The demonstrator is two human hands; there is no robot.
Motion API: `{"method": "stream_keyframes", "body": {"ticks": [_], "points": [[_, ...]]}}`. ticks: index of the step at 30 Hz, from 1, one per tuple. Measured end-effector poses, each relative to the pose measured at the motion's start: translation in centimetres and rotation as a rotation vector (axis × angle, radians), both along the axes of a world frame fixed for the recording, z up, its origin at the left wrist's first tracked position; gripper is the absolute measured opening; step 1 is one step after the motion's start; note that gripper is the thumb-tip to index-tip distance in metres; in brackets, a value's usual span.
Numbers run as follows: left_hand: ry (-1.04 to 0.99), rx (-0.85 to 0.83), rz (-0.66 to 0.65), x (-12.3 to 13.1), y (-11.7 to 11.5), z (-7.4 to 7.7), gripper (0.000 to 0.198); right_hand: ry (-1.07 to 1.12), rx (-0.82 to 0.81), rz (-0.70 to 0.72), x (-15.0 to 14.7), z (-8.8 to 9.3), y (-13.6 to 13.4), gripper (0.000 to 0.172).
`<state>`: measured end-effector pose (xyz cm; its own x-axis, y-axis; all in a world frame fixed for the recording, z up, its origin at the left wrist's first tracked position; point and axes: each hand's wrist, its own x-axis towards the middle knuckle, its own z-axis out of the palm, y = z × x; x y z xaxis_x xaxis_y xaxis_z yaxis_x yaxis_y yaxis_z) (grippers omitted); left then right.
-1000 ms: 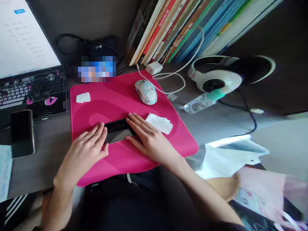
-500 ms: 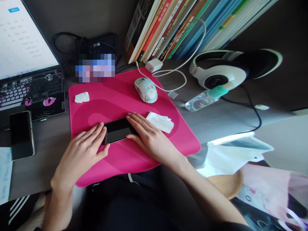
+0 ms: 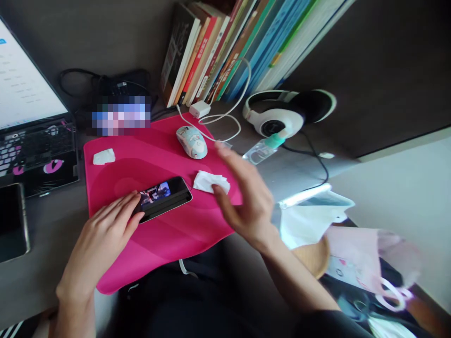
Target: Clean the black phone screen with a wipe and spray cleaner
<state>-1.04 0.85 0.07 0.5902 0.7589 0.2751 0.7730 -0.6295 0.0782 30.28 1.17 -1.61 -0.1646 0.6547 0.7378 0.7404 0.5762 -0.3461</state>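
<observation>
A smartphone (image 3: 172, 195) lies lengthwise on the pink desk mat (image 3: 169, 234), its screen lit with a small picture. My left hand (image 3: 105, 234) grips the phone's left end, fingers over the upper edge and thumb at the lower edge. Raised off the phone, my right hand (image 3: 246, 202) is open, thumb and fingers apart, slightly blurred, with nothing in it. Just beyond the right thumb rests a folded white tissue (image 3: 209, 180), partly hidden by that thumb. A smaller white tissue piece (image 3: 104, 157) sits at the mat's upper left.
A patterned mouse (image 3: 192, 142) and a white charger (image 3: 199, 109) with cable are at the back. Headphones (image 3: 273, 123) and a clear spray bottle (image 3: 260, 150) stand right of the mat. Books (image 3: 200, 61) line the back; a laptop (image 3: 38, 155) and second phone (image 3: 12, 220) are left.
My right hand has lifted off the phone's right end and moved right, opening. The phone's dark screen now shows a picture. My left hand stays on the phone; the view has shifted.
</observation>
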Motion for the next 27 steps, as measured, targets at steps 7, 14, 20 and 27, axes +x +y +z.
{"method": "stream_keyframes", "body": {"ticks": [7, 14, 20, 27], "points": [[-0.049, 0.029, 0.01, -0.3, 0.5, -0.9, 0.04, 0.254, 0.144, -0.537, 7.8, 1.3, 1.9, 0.047], [-0.069, 0.098, 0.013, -0.5, 0.8, -1.8, 0.043, 0.208, -0.388, -0.563, 12.1, 0.3, 2.0, 0.084], [-0.081, 0.09, 0.021, -0.4, 0.7, -1.9, 0.04, 0.346, -0.523, -0.457, 12.6, -1.7, 3.8, 0.074], [-0.089, 0.092, 0.034, -0.3, 0.7, -1.8, 0.04, 0.491, -0.427, 0.078, 11.0, -0.7, 3.7, 0.075]]}}
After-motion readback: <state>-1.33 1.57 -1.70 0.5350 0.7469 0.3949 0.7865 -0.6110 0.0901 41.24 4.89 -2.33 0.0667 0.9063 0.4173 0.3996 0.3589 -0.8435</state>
